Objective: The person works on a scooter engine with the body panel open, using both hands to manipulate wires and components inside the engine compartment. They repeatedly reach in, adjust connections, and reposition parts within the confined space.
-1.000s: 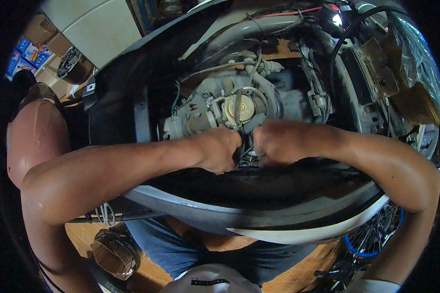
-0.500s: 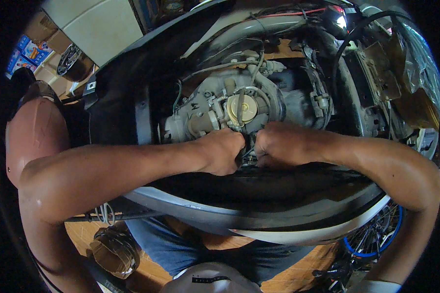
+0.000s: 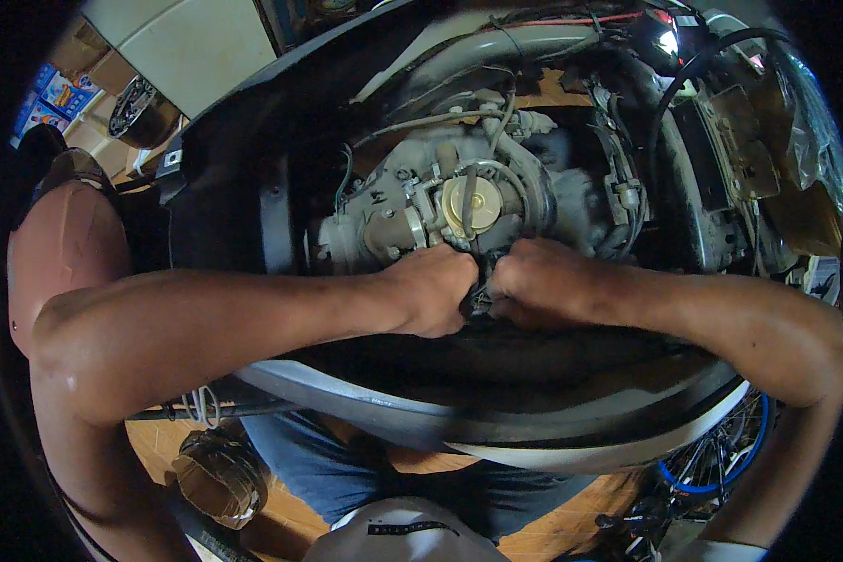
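Both my fists meet just below a grey carburettor (image 3: 421, 220) with a round brass-coloured cap (image 3: 471, 206), inside the open black body of a scooter (image 3: 253, 187). My left hand (image 3: 433, 288) is clenched around a small dark part (image 3: 479, 298) that sits between the two fists. My right hand (image 3: 534, 281) grips the same dark part from the other side. The part is mostly hidden by my fingers. Hoses and cables (image 3: 496, 122) run over the carburettor toward the back.
A small lit lamp (image 3: 667, 41) shines at the top right. A white and grey body panel rim (image 3: 496, 440) curves below my arms. A blue-rimmed bicycle wheel (image 3: 721, 459) lies at the lower right, a wrapped bundle (image 3: 217, 473) on the wooden floor at the lower left.
Both fists have stayed pressed together under the carburettor, shifting only slightly. The view has barely moved.
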